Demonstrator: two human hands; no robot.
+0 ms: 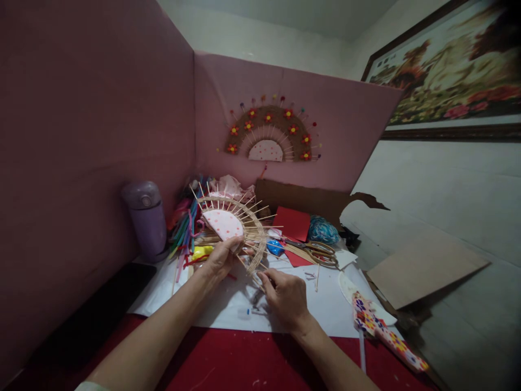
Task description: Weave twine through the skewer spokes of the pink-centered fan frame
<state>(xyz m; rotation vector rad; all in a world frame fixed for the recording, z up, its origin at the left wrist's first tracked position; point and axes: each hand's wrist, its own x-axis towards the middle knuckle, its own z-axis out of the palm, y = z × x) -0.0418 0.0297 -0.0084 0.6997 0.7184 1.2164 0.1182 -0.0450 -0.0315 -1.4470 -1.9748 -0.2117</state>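
My left hand (226, 258) is closed on the lower edge of a half-round stick fan (254, 225). The fan has a polka-dotted pink-white centre (224, 224), thin sticks spreading outward, and a band of brown twine (260, 239) woven through them. It is held tilted above the table. At the band's lower end, my right hand (285, 296) pinches a thin strand; whether it is twine or a stick is hard to tell. Scissors (321, 254) lie to the right beyond the hands.
A purple bottle (146, 222) stands left. Behind lie coloured pipe cleaners (185, 233), red paper (291, 224) and blue yarn (323, 230). A finished half-round decoration (268, 117) hangs on the pink board. A flower-patterned glue gun-like object (386, 334) rests at the right edge.
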